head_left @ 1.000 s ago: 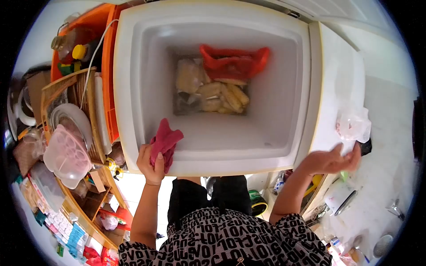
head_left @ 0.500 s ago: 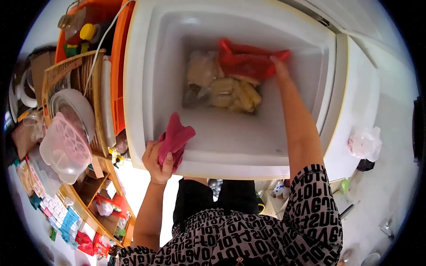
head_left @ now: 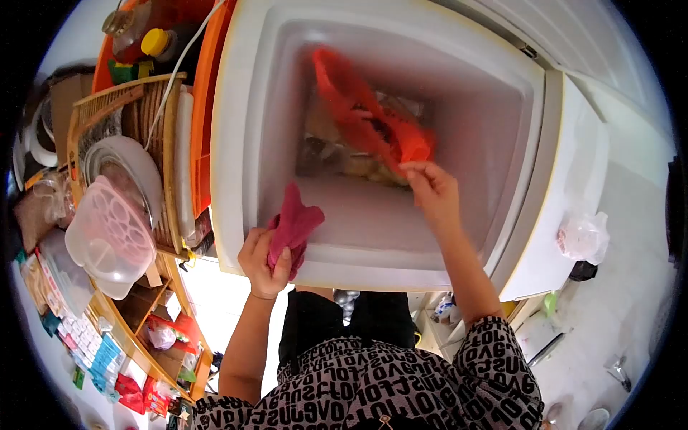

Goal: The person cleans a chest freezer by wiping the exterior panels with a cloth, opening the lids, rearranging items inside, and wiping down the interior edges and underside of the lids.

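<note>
A red plastic bag (head_left: 365,118) hangs stretched inside the chest freezer (head_left: 344,276), blurred by motion. My right hand (head_left: 433,190) pinches its near end, with the fingers closed on it. Below the bag, partly hidden by it, lie pale yellowish pieces (head_left: 358,166) and clear bags (head_left: 321,152) on the freezer floor. At the near left rim, my left hand (head_left: 264,264) is wrapped around a folded magenta cloth (head_left: 295,228), whose upper end sticks out over the freezer's inside.
Left of the freezer stand an orange crate (head_left: 203,143) with bottles, a bamboo rack (head_left: 168,172) and a pink-and-clear plastic container (head_left: 111,236). A wooden shelf (head_left: 136,333) holds packets lower left. A clear plastic bag (head_left: 583,236) sits by the freezer's right side.
My right hand has drawn the red bag from the back right toward me, lifting it over the other contents. The left hand still holds the cloth, nearly in place.
</note>
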`<state>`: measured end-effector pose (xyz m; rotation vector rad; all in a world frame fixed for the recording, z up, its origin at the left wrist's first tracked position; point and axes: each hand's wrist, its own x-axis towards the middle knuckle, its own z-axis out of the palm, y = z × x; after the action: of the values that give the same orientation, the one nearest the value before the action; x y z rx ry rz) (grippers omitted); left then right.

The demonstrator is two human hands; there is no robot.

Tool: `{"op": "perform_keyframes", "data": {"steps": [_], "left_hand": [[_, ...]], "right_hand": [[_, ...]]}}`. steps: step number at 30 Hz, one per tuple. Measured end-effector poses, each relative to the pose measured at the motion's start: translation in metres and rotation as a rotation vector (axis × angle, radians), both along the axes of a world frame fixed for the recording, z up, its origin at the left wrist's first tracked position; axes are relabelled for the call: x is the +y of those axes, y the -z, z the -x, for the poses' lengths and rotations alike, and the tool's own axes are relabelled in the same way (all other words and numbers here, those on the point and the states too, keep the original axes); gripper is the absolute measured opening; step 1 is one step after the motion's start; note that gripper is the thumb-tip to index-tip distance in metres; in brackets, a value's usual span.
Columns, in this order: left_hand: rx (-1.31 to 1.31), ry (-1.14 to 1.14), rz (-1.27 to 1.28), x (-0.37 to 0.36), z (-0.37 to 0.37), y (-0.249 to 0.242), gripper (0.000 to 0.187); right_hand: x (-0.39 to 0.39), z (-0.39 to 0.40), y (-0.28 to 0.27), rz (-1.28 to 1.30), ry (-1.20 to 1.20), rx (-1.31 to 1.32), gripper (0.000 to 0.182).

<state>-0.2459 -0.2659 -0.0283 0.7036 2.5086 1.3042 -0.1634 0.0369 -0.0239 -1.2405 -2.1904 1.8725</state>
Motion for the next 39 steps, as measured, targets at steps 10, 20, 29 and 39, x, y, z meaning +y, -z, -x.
{"op": "perform_keyframes", "data": {"steps": [10,20,29,39], "left_hand": [[0.036,0.031,0.007,0.002,0.002,0.000,0.031],[0.035,0.026,-0.005,0.001,0.000,-0.001,0.031],[0.123,0.068,0.094,0.015,-0.011,-0.004,0.026],[-0.094,0.629,-0.183,0.106,-0.120,-0.014,0.068]], "right_hand": [[-0.060,-0.029,0.051,-0.327,-0.869,-0.331,0.034],[-0.072,-0.052,0.013,-0.376,-0.809,-0.312,0.039],[-0.098,-0.078,-0.003,-0.404,-0.423,-0.023,0.043],[-0.093,-0.129,-0.048,-0.485,-0.123,0.170,0.050]]}}
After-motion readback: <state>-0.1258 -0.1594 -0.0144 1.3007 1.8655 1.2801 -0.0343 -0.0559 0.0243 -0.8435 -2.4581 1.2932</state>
